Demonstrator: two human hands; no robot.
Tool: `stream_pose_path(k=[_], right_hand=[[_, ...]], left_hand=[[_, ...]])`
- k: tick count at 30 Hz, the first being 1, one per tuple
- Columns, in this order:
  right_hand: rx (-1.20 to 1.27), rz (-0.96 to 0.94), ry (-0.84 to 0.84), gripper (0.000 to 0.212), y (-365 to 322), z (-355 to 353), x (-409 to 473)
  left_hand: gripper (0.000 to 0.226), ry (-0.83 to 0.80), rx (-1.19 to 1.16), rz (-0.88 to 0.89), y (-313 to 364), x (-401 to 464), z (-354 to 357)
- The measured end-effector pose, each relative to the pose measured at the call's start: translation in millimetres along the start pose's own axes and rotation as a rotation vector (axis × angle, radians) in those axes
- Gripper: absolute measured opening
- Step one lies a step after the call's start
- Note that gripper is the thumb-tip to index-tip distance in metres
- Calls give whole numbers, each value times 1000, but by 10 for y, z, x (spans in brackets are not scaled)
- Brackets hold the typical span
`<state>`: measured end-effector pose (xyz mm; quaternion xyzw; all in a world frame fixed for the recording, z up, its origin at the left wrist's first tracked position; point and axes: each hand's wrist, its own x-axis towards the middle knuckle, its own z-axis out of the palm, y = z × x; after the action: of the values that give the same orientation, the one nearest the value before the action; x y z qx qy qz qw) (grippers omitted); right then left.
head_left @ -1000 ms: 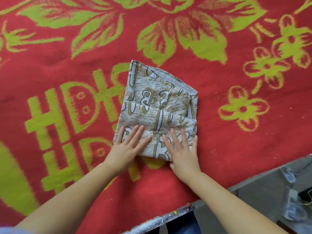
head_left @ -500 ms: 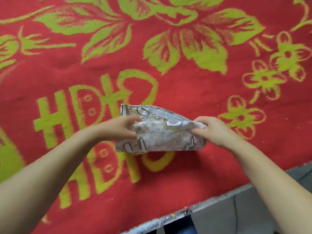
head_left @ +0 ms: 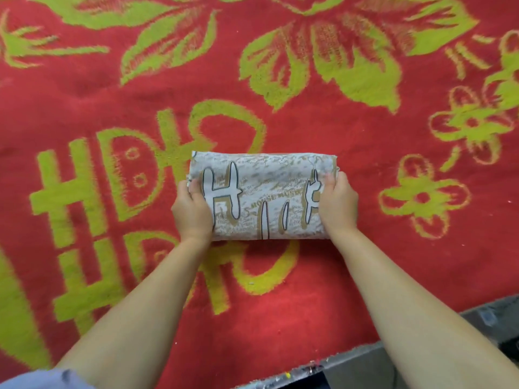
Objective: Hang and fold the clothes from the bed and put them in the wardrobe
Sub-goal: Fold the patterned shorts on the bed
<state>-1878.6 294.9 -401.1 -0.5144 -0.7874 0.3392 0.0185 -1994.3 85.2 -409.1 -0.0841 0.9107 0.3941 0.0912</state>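
Note:
A folded garment (head_left: 264,195), beige and white with large printed letters, lies as a compact rectangle on the red bed cover (head_left: 351,270) near the middle of the head view. My left hand (head_left: 192,210) grips its left end, thumb curled over the top. Its right end is gripped by my right hand (head_left: 338,204) in the same way. The fingers of both hands are hidden under the cloth.
The cover carries green flowers and large green characters. The bed's near edge (head_left: 351,357) runs along the bottom right, with grey floor (head_left: 477,327) beyond it. A bit of blue cloth (head_left: 42,380) shows at the bottom left corner.
A second ago both hands pressed flat on the near edge of the larger folded garment. They then folded it over in half, and now hold the narrower bundle by its two ends.

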Motion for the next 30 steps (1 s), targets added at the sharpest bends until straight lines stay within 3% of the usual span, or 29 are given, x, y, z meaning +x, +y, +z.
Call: stream_pose_path(k=[4,6,9,11,12,14,21,22,24,27,28,30], right_hand=[[-158,43,-32,29,24,32,-39],[-232,-9,16,43,-4,-73,-28],[-376,-380,91,59,-230,-88,-128],[-508,-625,-87,57,-350,83,-247],[-563,-668,-190,56,-336,174,-293],[-606,-645,-277,56,-163,270,-277],[-678,-355,-304,57,346,-229,-63],[-661,-394,-270,58,316,-292,-118],[-587,-598,-230,66,186,-317,-307],[-669,-818,-350,97,28,-76,-626],[-735,-791,-380,107,17,34,-679],[-824,-702,-377,113,11,211,-650]], left_hand=[[24,13,186,-89,-6,-50,57],[27,41,243,3,58,-19,-36],[55,12,419,601,283,-70,-48],[57,-167,607,929,414,-150,94],[57,-290,692,965,411,-164,163],[57,-449,806,856,248,-94,223],[75,-414,778,304,-320,226,-298],[73,-375,780,332,-331,193,-381],[75,-301,757,557,-269,44,-450],[92,-454,785,997,-179,-378,-261],[98,-495,806,1047,-168,-506,-166],[103,-487,830,978,-157,-595,-5]])
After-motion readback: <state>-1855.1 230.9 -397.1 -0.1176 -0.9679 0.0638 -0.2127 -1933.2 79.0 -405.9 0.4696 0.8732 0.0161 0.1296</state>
